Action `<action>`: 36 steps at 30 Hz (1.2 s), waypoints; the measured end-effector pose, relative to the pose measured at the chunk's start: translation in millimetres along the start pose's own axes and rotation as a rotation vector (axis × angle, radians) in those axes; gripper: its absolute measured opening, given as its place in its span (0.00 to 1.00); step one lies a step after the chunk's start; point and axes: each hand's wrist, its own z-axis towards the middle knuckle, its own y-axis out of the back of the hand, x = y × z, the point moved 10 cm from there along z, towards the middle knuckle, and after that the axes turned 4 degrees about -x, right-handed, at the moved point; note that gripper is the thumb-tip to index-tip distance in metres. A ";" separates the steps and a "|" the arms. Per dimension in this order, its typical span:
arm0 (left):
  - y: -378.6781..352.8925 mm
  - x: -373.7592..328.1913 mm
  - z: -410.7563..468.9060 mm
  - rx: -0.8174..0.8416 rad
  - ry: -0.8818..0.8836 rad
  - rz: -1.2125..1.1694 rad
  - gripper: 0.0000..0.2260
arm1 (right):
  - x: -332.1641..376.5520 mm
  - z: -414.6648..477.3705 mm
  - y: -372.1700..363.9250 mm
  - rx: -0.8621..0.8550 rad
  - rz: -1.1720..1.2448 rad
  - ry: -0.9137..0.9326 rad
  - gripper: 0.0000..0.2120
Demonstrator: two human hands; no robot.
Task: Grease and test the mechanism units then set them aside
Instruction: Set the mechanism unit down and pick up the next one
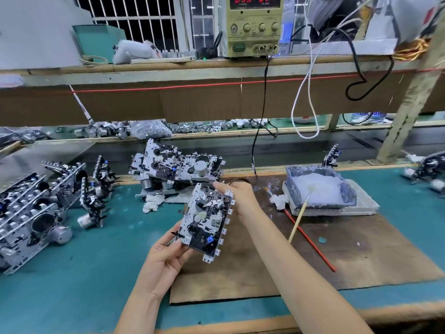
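So one mechanism unit point(207, 220) is held up at the centre of the frame, just over the brown mat point(337, 249) on the table point(72, 273). Its lower-left corner is gripped by the left hand point(163, 259), and its upper-right edge is clasped by the right hand point(237, 201). Right of centre, a brush point(298, 218) is leaned into the grease tray point(320, 189). A pile of units point(178, 165) is heaped just behind.

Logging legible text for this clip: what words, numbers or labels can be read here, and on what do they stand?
"033": left red display of the bench power supply, tops cropped.
"05" plus an unclear digit: its right display.
Its panel labels: too blurred.
Held mechanism unit: nothing legible.
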 end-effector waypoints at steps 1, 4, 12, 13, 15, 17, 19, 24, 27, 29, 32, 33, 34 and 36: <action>-0.6 0.4 -0.3 0.003 0.003 -0.002 0.19 | 1.6 3.2 3.4 -0.038 -0.003 0.015 0.25; -2.0 1.8 -0.2 0.007 0.010 -0.018 0.19 | 6.1 5.8 9.3 -0.102 -0.021 0.062 0.27; -4.0 0.7 0.9 0.032 -0.003 -0.023 0.19 | -1.3 2.5 19.8 -0.254 0.004 0.088 0.23; -3.3 -0.1 0.3 0.030 -0.006 -0.029 0.19 | -0.1 3.6 21.8 -0.259 -0.002 0.085 0.20; -0.1 -2.1 0.6 0.012 -0.019 -0.039 0.19 | 1.4 7.4 20.1 -0.199 -0.088 0.060 0.16; 3.5 -2.3 1.8 -0.017 -0.018 -0.059 0.22 | -3.1 9.1 12.8 -0.068 -0.297 -0.008 0.14; 8.0 -2.5 3.8 -0.049 -0.015 -0.078 0.26 | -10.2 5.5 6.0 0.069 -0.543 -0.056 0.18; 7.7 -0.1 5.7 -0.064 0.008 -0.124 0.26 | 13.2 -21.8 -26.1 0.287 -0.599 0.282 0.19; 2.8 2.3 2.9 -0.069 0.037 -0.127 0.25 | 12.3 -33.4 -38.1 0.327 -0.527 0.301 0.16; 1.4 3.4 2.8 -0.078 0.048 -0.152 0.24 | 16.7 -33.2 -35.8 0.310 -0.529 0.299 0.18; 11.4 9.5 7.0 -0.174 0.060 -0.235 0.22 | 31.5 -35.6 -27.8 0.304 -0.515 0.325 0.34; 9.6 11.0 7.2 -0.193 0.072 -0.267 0.20 | 39.9 -40.0 -27.7 0.320 -0.514 0.380 0.36; 11.8 14.7 10.8 -0.211 0.089 -0.310 0.14 | 47.1 -45.6 -29.3 0.342 -0.542 0.440 0.35; 1.1 13.5 9.8 -0.178 0.099 -0.388 0.12 | 53.4 -51.7 -30.4 0.367 -0.602 0.511 0.28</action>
